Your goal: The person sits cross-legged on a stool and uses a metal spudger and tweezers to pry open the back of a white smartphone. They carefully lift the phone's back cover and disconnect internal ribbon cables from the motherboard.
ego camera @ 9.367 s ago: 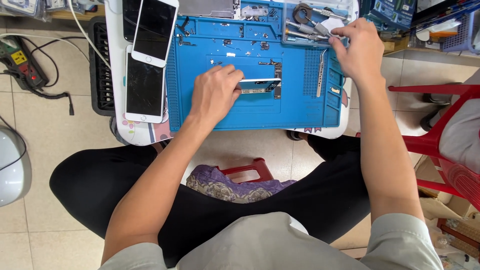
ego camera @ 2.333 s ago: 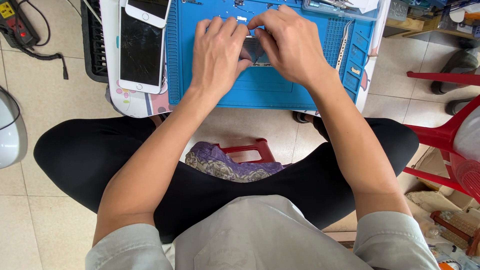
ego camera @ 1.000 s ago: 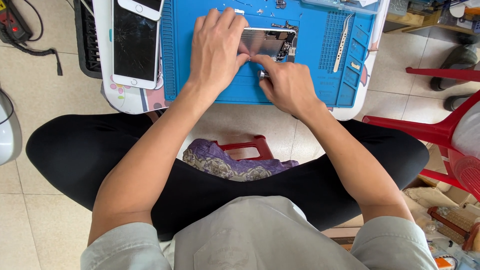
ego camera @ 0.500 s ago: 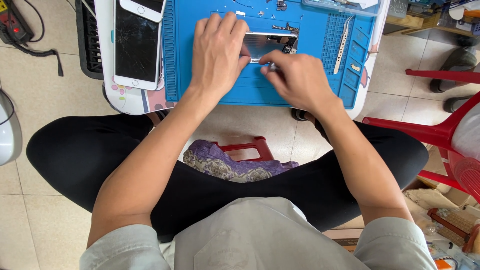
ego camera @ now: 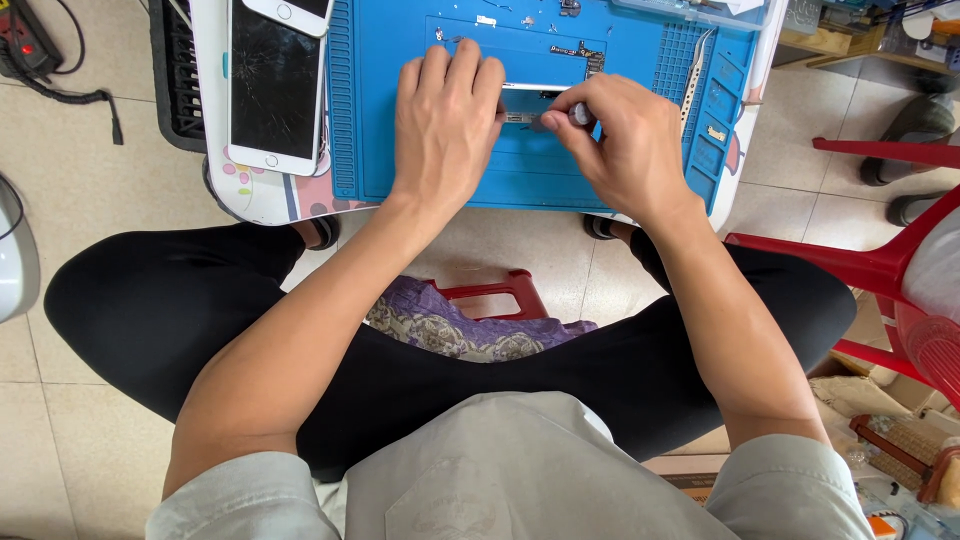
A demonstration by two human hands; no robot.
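My left hand point(ego camera: 445, 125) lies flat, fingers together, on an opened phone body point(ego camera: 528, 104) that rests on the blue work mat point(ego camera: 400, 150). It covers most of that body. My right hand point(ego camera: 625, 145) is closed around a small screwdriver point(ego camera: 578, 113), its tip down on the phone's inner parts close to my left fingertips. Small loose parts lie on the mat beyond the phone.
A phone with a cracked dark screen point(ego camera: 275, 85) lies on the small white table point(ego camera: 250, 195) left of the mat. Tweezers point(ego camera: 692, 65) rest on the mat's right side. Red plastic chair point(ego camera: 900, 290) at right; a power strip point(ego camera: 30, 40) on the tiled floor.
My right hand has moved from the mat's right edge to the phone body and now holds the screwdriver on it. The left hand has stayed pressed on the phone.
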